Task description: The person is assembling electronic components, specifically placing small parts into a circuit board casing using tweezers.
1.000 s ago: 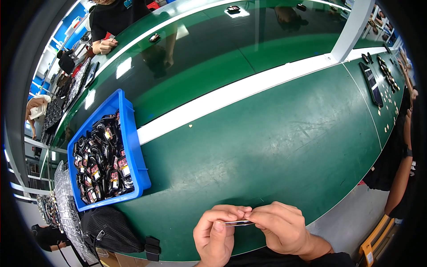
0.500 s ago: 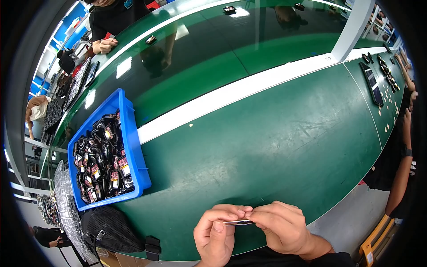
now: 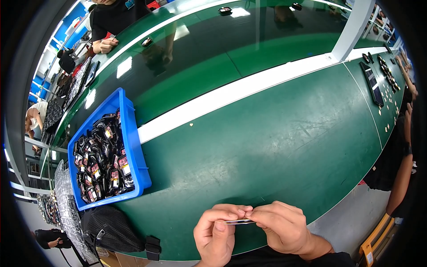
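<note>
Close to my body, over the near edge of the green table, both hands hold one thin flat strip (image 3: 238, 221) between them. It shows almost edge-on, with a pale and dark side, and its kind cannot be made out. My left hand (image 3: 216, 233) pinches its left end between thumb and fingers. At the other end, my right hand (image 3: 282, 227) grips it with the fingertips, which partly hide it. The two hands nearly touch at their fingertips.
On the left stands a blue bin (image 3: 141, 167) full of small black electronic parts (image 3: 104, 151). A black mesh bag (image 3: 111, 229) lies below it. Beyond a white rail (image 3: 231, 92), a green belt (image 3: 200, 75) carries several small parts. A person's hand (image 3: 105, 45) rests across the belt.
The small parts on the belt have shifted slightly to the left. My hands and the strip have hardly moved. At the far left, another person's arms have changed position.
</note>
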The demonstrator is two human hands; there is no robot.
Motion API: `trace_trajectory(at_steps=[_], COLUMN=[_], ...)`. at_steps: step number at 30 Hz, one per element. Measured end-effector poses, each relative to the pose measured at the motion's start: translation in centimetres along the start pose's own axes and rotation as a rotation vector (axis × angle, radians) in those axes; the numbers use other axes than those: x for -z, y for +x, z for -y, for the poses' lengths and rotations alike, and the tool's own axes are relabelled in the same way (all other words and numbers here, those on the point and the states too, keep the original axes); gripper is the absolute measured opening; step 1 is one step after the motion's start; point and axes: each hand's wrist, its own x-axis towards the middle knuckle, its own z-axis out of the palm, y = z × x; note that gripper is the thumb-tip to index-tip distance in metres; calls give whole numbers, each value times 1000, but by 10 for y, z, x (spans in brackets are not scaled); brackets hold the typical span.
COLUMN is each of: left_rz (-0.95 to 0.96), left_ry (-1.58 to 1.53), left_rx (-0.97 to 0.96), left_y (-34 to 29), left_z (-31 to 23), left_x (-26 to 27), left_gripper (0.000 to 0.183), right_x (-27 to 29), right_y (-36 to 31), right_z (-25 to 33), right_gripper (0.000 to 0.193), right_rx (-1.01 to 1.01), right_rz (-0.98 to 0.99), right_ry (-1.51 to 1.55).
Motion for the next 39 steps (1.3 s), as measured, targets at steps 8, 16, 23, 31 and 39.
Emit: trace_trajectory(at_steps=[8,16,23,31,39], left_rz=[-29,-27,-30,-22,-8], left_ry=[21,18,20,15,-16], left_rx=[-24,-24,-18,-19,-89], left_y=[-3,-2,-3,-2,-5], left_z=[-1,-2,-1,-3,16], left_x=[-2,-3,-1,-3,14], left_gripper=[26,26,25,24,25], right_x=[1,1,0,2,2], right_y=[1,0,1,1,-1], right_z=[1,0,0,1,0], right_gripper=[22,22,22,23,23], right_rx=[9,21,27,7,-23], right_rz=[14,4,-3,9,7], right_ry=[3,2,-5,7,46])
